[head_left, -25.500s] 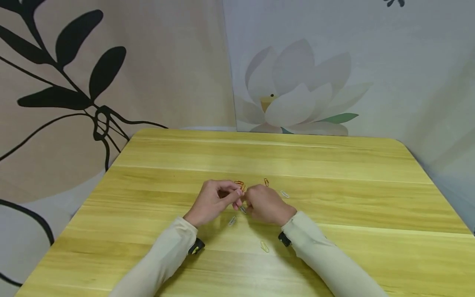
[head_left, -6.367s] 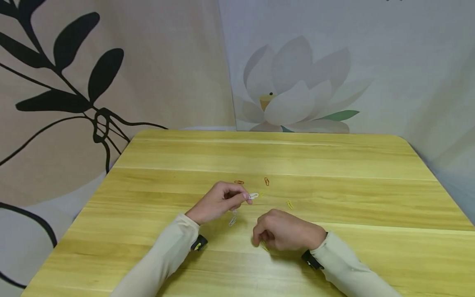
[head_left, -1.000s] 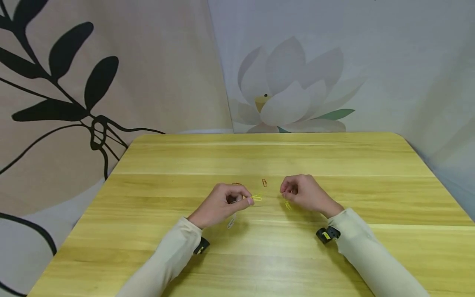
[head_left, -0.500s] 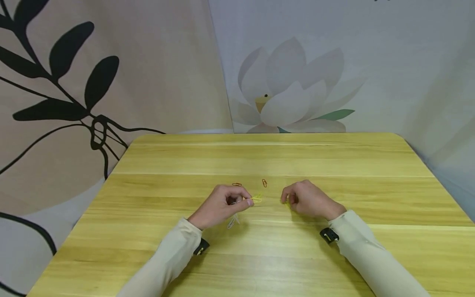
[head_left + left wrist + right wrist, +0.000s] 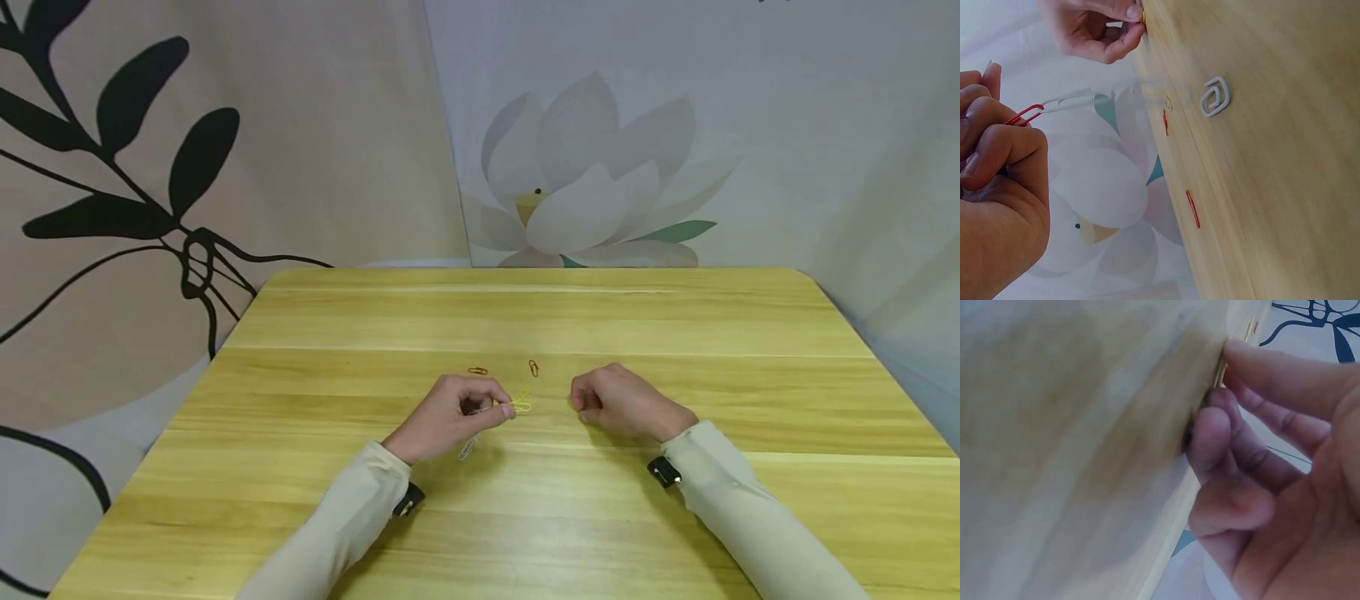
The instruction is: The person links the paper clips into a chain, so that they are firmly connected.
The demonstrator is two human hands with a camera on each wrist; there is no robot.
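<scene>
My left hand (image 5: 450, 417) pinches a yellow paper clip (image 5: 521, 407) between thumb and forefinger, its looped end sticking out to the right. From the same hand hangs a chain: in the left wrist view a red paper clip (image 5: 1025, 115) comes out of the curled fingers, linked to blurred white clips, with a white paper clip (image 5: 1216, 97) at the lower end. My right hand (image 5: 630, 404) is low over the table to the right. In the right wrist view its thumb and fingers pinch another yellow paper clip (image 5: 1220, 372), mostly hidden in the head view.
Two red paper clips lie beyond the left hand: one red clip (image 5: 477, 371) sideways, the other red clip (image 5: 533, 368) more upright. A further yellow clip (image 5: 524, 395) lies just past the left fingertips. The wooden table (image 5: 675, 325) ends at a patterned backdrop.
Over the last second the right hand has come down on the yellow paper clip and taken it between its fingers. The left hand stays nearly still; earlier, a white clip stuck out of it.
</scene>
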